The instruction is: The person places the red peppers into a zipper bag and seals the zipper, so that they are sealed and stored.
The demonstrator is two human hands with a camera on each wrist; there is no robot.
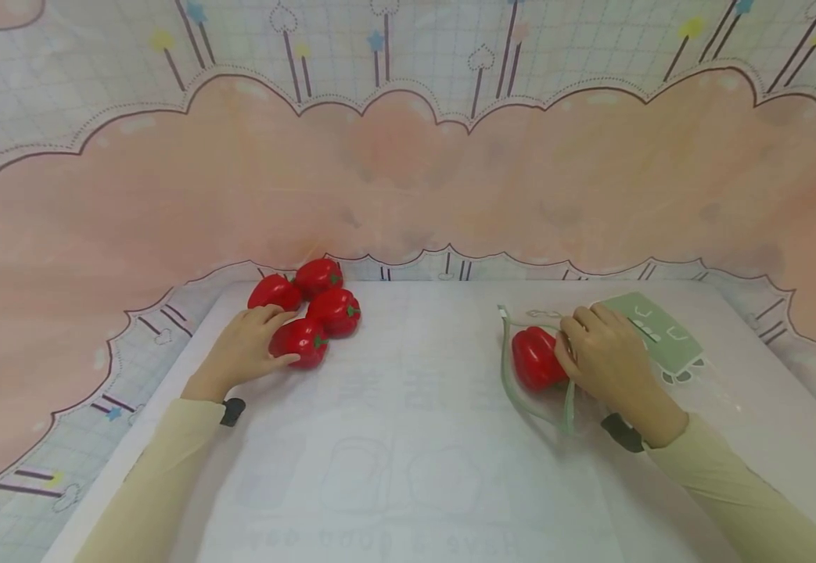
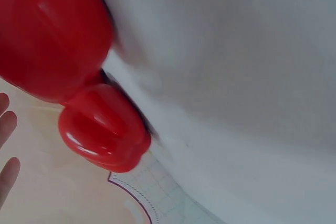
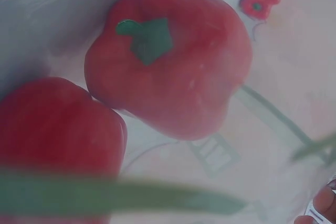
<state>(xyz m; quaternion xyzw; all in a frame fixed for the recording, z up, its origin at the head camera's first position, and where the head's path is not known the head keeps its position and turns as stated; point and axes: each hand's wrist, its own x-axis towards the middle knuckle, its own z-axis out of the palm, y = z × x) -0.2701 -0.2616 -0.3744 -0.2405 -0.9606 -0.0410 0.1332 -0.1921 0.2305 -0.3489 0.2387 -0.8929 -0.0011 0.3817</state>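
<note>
My left hand is beside the nearest red bell pepper, its thumb in front and its fingers behind. In the left wrist view the fingertips look extended and apart from the peppers. My right hand pinches the edge of a clear bag with green trim. A red bell pepper lies at the bag's mouth, left of that hand. Through hazy plastic, the right wrist view shows a pepper with a green stem and another pepper at lower left.
Several red bell peppers, among them one at the back, sit clustered at the table's far left. The white table has faint print. A green cartoon panel marks the bag. A patterned curtain hangs behind.
</note>
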